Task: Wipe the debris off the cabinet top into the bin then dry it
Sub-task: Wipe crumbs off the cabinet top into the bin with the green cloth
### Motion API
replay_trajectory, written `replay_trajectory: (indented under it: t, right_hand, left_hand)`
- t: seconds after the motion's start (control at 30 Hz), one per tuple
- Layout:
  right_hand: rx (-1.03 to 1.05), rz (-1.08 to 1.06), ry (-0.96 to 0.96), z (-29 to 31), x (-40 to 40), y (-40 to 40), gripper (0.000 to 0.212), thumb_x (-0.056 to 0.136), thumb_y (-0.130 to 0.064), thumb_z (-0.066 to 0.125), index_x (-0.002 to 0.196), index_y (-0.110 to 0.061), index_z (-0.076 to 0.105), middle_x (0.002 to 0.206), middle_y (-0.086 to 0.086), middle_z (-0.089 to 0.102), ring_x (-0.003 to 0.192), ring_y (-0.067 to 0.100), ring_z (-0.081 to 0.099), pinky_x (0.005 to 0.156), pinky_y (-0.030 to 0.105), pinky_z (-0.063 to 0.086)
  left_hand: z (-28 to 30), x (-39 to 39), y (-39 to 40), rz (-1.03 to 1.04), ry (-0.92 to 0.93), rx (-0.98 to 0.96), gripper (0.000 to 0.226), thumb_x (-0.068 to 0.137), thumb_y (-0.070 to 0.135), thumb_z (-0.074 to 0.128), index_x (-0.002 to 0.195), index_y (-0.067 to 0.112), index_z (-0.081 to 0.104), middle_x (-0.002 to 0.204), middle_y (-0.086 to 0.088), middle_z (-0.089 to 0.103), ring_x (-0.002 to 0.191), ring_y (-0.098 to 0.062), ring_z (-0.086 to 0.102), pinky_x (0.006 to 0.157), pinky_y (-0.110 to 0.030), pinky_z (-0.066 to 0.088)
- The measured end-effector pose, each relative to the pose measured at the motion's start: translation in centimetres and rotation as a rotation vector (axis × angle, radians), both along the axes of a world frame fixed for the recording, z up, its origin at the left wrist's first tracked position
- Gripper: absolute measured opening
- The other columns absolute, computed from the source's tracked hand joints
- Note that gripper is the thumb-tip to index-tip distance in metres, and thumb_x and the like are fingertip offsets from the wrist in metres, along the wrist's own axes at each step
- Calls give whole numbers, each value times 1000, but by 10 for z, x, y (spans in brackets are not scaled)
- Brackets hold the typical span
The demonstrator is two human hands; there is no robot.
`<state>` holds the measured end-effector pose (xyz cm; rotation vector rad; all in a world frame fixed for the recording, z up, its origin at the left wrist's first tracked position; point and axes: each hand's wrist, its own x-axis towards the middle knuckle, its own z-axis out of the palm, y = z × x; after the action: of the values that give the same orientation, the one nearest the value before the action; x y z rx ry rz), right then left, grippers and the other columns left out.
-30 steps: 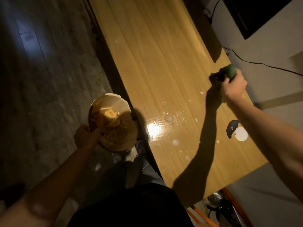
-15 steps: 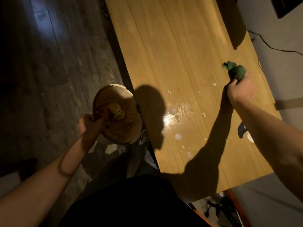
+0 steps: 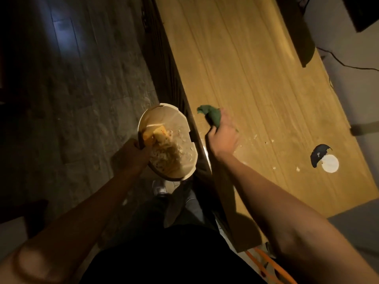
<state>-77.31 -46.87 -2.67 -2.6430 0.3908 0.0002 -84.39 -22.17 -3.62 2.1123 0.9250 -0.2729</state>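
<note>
My left hand (image 3: 131, 153) grips the near rim of a round cream bin (image 3: 164, 111), held against the cabinet's front edge; scraps and a yellow piece lie inside it. A bunched green cloth (image 3: 212, 116) is in my right hand (image 3: 222, 138), pressed on the wooden cabinet top (image 3: 256, 78) right at the front edge beside the bin. Small pale crumbs (image 3: 268, 141) lie scattered on the wood to the right of that hand.
A white disc with a dark piece beside it (image 3: 328, 163) lies near the cabinet's right edge. A dark screen base (image 3: 297, 27) stands at the back, with a cable (image 3: 348, 66) trailing off right. Dark stone floor (image 3: 71, 89) is on the left.
My right hand has swept the green cloth from the far right side of the top across to the front edge beside the bin. The bin stays in my left hand.
</note>
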Motion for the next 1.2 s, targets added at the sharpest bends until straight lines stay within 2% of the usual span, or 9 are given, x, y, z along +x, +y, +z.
replay_trajectory:
  t: [0.1, 0.23, 0.33, 0.43, 0.53, 0.73, 0.93, 1.07, 1.2]
  right_hand:
    - [42, 178, 27, 5, -29, 57, 54, 90, -14, 62, 140, -29, 49, 121, 2, 67, 92, 20, 68, 76, 33, 58]
    - [154, 338, 311, 8, -50, 108, 49, 97, -18, 54, 145, -27, 48, 119, 12, 70, 105, 36, 67, 86, 43, 53]
    - [221, 293, 262, 14, -61, 120, 54, 96, -14, 58, 148, -24, 48, 133, 9, 65, 113, 34, 64, 91, 42, 51]
    - [203, 273, 208, 25, -61, 103, 53, 96, -13, 58, 147, -24, 49, 122, 11, 70, 109, 34, 66, 92, 42, 52]
    - [329, 181, 170, 37, -51, 72, 48, 96, -11, 58, 142, -20, 54, 116, 12, 72, 106, 31, 66, 92, 37, 51]
    - [606, -110, 101, 47, -29, -25, 19, 101, -21, 58, 117, -13, 66, 86, -2, 70, 74, 13, 65, 59, 12, 47]
    - [681, -318, 88, 44, 0, -148, 16, 102, -26, 58, 96, -13, 66, 104, 30, 71, 85, 33, 69, 84, 56, 55]
    - [533, -380, 83, 45, 20, -231, 18, 101, -37, 56, 105, -20, 63, 103, 12, 74, 95, 30, 71, 87, 50, 58]
    - [341, -420, 38, 42, 52, -308, 32, 101, -37, 54, 119, -13, 63, 108, 7, 71, 103, 26, 68, 89, 41, 55]
  left_hand:
    - [5, -1, 4, 9, -43, -80, 29, 80, 39, 77, 89, 16, 62, 77, 6, 60, 68, -9, 56, 53, -23, 37]
    - [13, -4, 5, 89, -94, -111, 23, 75, 27, 73, 66, 19, 53, 65, 4, 59, 63, -14, 56, 56, -25, 37]
    - [14, -4, 9, 62, -75, -65, 38, 77, 25, 75, 61, 20, 41, 64, 1, 50, 61, -19, 48, 57, -27, 35]
    - [12, -3, 10, -5, -34, -36, 34, 79, 30, 75, 70, 17, 45, 73, -5, 52, 68, -24, 51, 58, -29, 38]
    - [10, -4, 5, 0, -26, -39, 27, 82, 27, 75, 83, 9, 55, 77, -6, 53, 73, -26, 53, 58, -29, 39]
    - [6, -15, -4, 8, 1, -35, 35, 84, 21, 74, 104, -5, 61, 89, -14, 57, 85, -33, 60, 68, -36, 44]
    - [-1, -20, -17, -28, 101, 23, 41, 85, 26, 73, 114, -2, 64, 105, -21, 68, 99, -40, 67, 71, -38, 48]
    - [-5, -25, -26, 28, 121, 35, 53, 84, 36, 76, 120, 1, 60, 117, -22, 65, 106, -42, 63, 85, -49, 53]
    - [-9, -28, -34, 90, 113, 52, 45, 84, 34, 74, 106, -3, 63, 104, -25, 65, 95, -41, 63, 71, -43, 47]
